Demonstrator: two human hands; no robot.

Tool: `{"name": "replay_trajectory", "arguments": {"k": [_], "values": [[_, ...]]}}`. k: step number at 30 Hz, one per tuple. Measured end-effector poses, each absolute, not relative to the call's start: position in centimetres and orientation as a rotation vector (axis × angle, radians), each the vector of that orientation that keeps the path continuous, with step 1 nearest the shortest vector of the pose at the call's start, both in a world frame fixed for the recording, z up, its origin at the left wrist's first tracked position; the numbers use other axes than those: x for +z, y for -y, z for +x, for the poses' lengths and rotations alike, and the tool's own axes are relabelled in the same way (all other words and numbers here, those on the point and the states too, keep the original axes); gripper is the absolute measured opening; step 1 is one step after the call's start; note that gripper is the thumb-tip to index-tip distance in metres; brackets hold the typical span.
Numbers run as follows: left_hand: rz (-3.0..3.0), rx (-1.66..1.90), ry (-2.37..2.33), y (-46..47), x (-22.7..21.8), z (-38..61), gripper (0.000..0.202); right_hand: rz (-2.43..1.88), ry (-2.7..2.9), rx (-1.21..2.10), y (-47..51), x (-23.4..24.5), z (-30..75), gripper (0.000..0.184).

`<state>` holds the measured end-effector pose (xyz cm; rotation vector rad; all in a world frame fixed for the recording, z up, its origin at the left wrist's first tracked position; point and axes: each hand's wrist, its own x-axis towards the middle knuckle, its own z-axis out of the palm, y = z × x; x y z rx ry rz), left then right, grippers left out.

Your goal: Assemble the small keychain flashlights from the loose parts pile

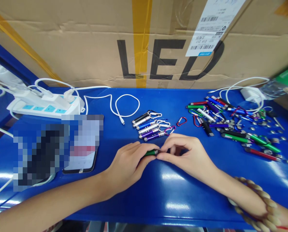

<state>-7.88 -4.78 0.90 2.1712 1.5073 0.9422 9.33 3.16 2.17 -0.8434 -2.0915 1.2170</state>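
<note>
My left hand (pixel 130 161) is closed around a small green keychain flashlight (pixel 150 152), most of it hidden by the fingers. The thumb and forefinger of my right hand (pixel 182 149) pinch the flashlight's silver-and-dark end; any small part between those fingertips is too covered to make out. Just beyond my hands lies a row of keychain flashlights (pixel 147 129) in black, silver, blue and purple, with carabiner clips attached. A loose red carabiner (pixel 181 121) rests right of the row.
At right lie a pile of coloured flashlight bodies (pixel 214 112) and scattered button cells (pixel 274 131). A smartphone (pixel 82 158), a blurred dark object (pixel 43 158), a power strip (pixel 47 108) and white cables (pixel 127 96) occupy the left. A big cardboard box (pixel 86 48) stands behind.
</note>
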Motion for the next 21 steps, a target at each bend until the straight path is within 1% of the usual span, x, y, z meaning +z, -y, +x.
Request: {"name": "replay_trajectory", "arguments": {"k": [8,14,21], "values": [[2.08,0.95,-1.533,4.73,0.87,-7.89,0.015,-0.757,2.112,1.174,-3.35,2.02,9.51,0.009],[2.034,0.962,-1.526,4.66,0.89,-7.86,0.014,-0.69,2.106,0.98,-3.61,1.74,9.75,0.015],[2.007,0.936,-1.489,4.65,0.99,-7.88,0.014,-0.538,2.157,0.852,-3.53,2.08,9.94,0.012]]}}
